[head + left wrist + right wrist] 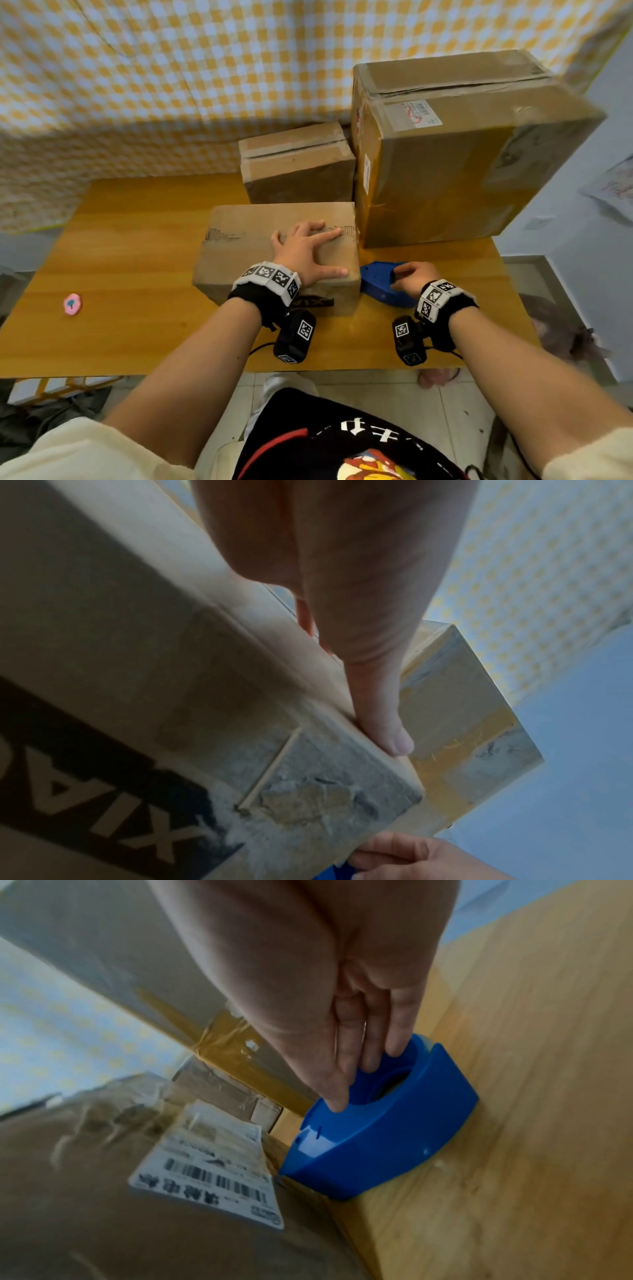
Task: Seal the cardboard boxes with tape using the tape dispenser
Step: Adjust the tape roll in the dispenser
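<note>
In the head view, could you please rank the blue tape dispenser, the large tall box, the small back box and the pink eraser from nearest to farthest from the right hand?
From the right hand:
1. Blue tape dispenser, under its fingers.
2. Large tall box, just behind.
3. Small back box, behind and leftward.
4. Pink eraser, far left on the table.

Bare table (130,240) left; tall box (462,164) and small box (298,164) blocking rear right.

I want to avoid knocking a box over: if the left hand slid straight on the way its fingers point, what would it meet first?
Probably the tall brown cardboard box: the left hand, flat on the low cardboard box, points right toward its near side. Depth is uncertain.
</note>
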